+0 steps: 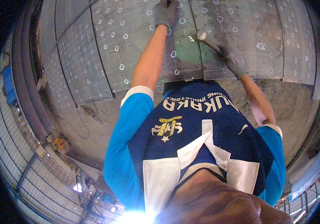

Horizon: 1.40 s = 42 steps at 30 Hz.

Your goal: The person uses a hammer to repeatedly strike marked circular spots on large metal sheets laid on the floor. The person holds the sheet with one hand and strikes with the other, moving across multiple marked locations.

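My right hand [234, 62], in a dark work glove, is wrapped round the handle of a hammer [210, 44]. Its pale, rounded head points left, over the seam between two dark steel plates. My left hand [166, 15], gloved too, reaches to the upper edge of the view above the middle steel plate [148, 56]. Its fingers look closed together, and whatever they grip is cut off or too dark to make out. White chalk circles and thin grid lines cover the plates, and a greenish patch shows between my hands.
More chalk-marked plates lie at the left [79, 59] and right [296, 44], with dark seams between them. Bare dusty ground [100, 115] runs along their near edge. A thin wire [81, 132] lies on the ground. Long dark beams [27, 82] stand at the far left.
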### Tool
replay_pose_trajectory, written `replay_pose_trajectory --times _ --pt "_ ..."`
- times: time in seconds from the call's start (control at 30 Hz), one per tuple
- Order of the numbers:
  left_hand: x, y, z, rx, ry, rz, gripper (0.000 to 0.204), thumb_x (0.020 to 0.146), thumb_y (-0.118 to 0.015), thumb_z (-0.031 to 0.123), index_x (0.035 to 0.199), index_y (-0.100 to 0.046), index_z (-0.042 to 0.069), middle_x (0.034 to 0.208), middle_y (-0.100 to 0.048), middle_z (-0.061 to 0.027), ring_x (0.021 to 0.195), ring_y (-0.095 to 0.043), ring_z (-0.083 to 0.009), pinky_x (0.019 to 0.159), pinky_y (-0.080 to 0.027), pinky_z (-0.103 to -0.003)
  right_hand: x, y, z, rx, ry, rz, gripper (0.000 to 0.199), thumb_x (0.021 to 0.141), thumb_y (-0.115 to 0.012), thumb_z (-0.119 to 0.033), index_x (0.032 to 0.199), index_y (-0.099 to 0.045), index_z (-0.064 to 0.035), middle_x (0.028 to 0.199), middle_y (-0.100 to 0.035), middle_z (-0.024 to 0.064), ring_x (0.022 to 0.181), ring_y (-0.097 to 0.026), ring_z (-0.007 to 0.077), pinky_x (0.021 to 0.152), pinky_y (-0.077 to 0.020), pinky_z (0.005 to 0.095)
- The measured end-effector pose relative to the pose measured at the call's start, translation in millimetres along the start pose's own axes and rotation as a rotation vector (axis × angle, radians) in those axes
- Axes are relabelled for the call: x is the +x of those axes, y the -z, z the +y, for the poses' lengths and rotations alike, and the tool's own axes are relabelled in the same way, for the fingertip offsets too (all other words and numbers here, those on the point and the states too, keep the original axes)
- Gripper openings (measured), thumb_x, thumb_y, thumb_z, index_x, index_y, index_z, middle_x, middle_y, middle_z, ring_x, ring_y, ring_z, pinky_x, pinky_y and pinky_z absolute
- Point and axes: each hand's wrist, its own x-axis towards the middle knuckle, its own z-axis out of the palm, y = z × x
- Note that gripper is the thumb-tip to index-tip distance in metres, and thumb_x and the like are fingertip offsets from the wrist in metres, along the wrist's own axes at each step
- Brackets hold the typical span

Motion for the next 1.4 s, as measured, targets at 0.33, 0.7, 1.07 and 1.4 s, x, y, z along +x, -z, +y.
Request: replay_pose_trajectory --times 0.33,0.7,1.07,1.4 --pt "13 -11 -21 -0.119 0.063 -0.054 0.038 0.099 -0.062 0.022 0.129 -0.063 -0.001 0.108 -0.072 -0.0135 0.091 -0.065 -0.022 0.082 -0.053 -0.036 197 149 -86 0.709 -0.278 0.202 0.036 0.106 -0.053 -0.03 0.124 -0.062 -0.0009 0.097 -0.067 0.0127 0.084 -0.064 0.0245 0.077 -0.051 0.0385" --pt "27 -10 -58 0.393 -0.128 -0.021 0.046 0.096 -0.062 0.041 0.133 -0.065 0.014 0.129 -0.069 -0.0151 0.115 -0.068 -0.0365 0.095 -0.053 -0.049 189 120 -42 0.411 -0.236 -0.296 0.034 0.108 -0.048 -0.035 0.12 -0.059 -0.0046 0.107 -0.065 0.0206 0.092 -0.064 0.0316 0.08 -0.0484 0.0457" --pt "45 44 -23 -0.366 0.1 0.137 0.009 0.094 -0.067 0.014 0.09 -0.063 0.007 0.074 -0.062 -0.0034 0.057 -0.056 -0.0137 0.052 -0.047 -0.032 54 27 3 -0.497 -0.115 -0.612 0.042 0.108 -0.041 -0.034 0.144 -0.059 -0.0235 0.152 -0.055 0.0055 0.146 -0.042 0.0261 0.123 -0.0275 0.0466" --pt "47 42 -26 -0.292 0.104 0.06 0.016 0.096 -0.065 0.019 0.086 -0.064 0.007 0.069 -0.062 -0.0035 0.054 -0.055 -0.0122 0.048 -0.044 -0.031 50 4 22 -0.259 0.149 -0.05 0.048 0.097 -0.05 -0.017 0.144 -0.056 -0.0158 0.14 -0.061 0.0152 0.131 -0.054 0.035 0.113 -0.039 0.0472"
